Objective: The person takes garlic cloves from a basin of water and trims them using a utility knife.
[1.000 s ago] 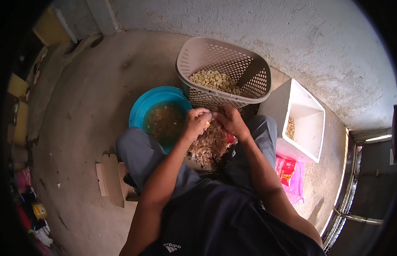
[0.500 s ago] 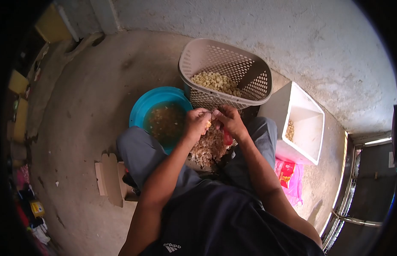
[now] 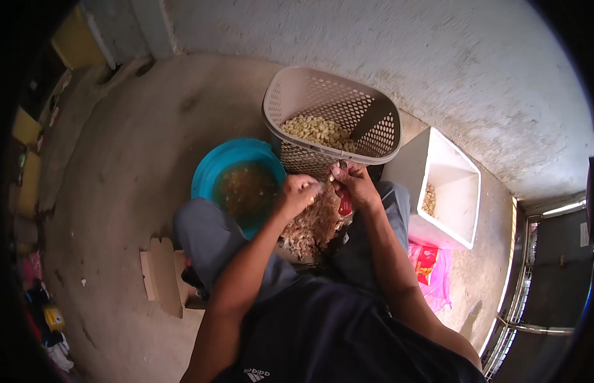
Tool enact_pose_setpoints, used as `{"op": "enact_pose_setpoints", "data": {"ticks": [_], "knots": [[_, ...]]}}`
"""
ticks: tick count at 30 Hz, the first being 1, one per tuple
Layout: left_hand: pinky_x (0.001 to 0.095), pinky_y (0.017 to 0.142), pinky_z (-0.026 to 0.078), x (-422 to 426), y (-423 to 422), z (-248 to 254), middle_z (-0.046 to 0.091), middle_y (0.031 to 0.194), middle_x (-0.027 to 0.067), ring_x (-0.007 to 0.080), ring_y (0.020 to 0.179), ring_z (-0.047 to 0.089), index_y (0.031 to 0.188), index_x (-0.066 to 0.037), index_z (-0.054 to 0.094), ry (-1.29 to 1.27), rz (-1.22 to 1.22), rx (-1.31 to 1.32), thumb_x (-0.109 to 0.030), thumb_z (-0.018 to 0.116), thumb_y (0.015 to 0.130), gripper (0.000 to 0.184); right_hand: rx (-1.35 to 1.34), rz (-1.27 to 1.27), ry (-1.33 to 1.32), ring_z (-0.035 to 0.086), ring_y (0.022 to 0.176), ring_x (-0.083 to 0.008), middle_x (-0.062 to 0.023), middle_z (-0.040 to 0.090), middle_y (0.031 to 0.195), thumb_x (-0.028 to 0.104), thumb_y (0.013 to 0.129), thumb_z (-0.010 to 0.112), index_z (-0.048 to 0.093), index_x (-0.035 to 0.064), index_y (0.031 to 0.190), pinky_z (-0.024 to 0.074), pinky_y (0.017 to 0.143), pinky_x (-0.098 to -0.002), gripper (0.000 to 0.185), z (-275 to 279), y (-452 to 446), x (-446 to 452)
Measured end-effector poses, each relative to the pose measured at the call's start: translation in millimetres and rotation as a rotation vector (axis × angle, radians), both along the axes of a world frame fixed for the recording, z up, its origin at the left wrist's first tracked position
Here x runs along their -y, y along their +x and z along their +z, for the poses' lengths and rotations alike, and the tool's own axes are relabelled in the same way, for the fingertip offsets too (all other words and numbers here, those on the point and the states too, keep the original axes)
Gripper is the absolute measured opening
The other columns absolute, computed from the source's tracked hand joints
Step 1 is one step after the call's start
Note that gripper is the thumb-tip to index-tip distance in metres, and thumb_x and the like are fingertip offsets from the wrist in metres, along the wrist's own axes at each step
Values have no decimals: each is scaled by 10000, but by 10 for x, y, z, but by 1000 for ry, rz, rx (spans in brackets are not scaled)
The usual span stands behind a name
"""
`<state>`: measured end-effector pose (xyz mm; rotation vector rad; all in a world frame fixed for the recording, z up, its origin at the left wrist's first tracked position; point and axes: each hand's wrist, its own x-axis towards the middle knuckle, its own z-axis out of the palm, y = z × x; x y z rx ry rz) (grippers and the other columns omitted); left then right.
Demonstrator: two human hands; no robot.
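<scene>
In my right hand (image 3: pixel 356 185) is a small knife with a red handle (image 3: pixel 345 203), its handle hanging below the fingers. A pale piece that looks like a garlic clove (image 3: pixel 334 177) shows at the right fingertips. My left hand (image 3: pixel 297 196) is closed, just left of the right one and apart from it. Its fingertips are smeared by motion, and I cannot make out what they hold. Beneath both hands, between my knees, lies a heap of brownish papery peels (image 3: pixel 310 226).
A brown lattice basket (image 3: pixel 303 152) holds peeled garlic cloves (image 3: pixel 319 132) ahead. A blue basin (image 3: pixel 204 167) of murky water stands at left. On the right is a white foam box (image 3: pixel 453 175) with some cloves, near a red packet (image 3: pixel 425 263). An opened cardboard box (image 3: pixel 159 274) lies at left.
My hands have drawn apart after meeting at the fingertips. The left has moved slightly down, and the right slightly down and rightward. The whole view has shifted a little.
</scene>
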<state>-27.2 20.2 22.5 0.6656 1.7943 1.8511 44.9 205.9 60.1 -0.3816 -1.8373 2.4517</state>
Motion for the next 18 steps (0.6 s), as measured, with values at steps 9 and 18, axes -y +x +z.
{"op": "enact_pose_setpoints", "data": {"ticks": [9, 18], "knots": [[389, 749, 562, -112, 216, -140, 743, 913, 183, 291, 829, 727, 1032, -71, 782, -389, -145, -435, -178, 749, 871, 197, -295, 310, -189, 543, 469, -145, -101, 632, 650, 117, 920, 709, 701, -66, 899, 415, 426, -256, 184, 395, 146, -166], [204, 411, 369, -93, 48, -178, 670, 711, 27, 48, 475, 512, 1105, -14, 762, -78, -74, 247, -102, 737, 862, 259, 20, -183, 304, 549, 548, -75, -37, 658, 795, 160, 920, 742, 647, -15, 1229, 415, 449, -233, 367, 352, 13, -139]]}}
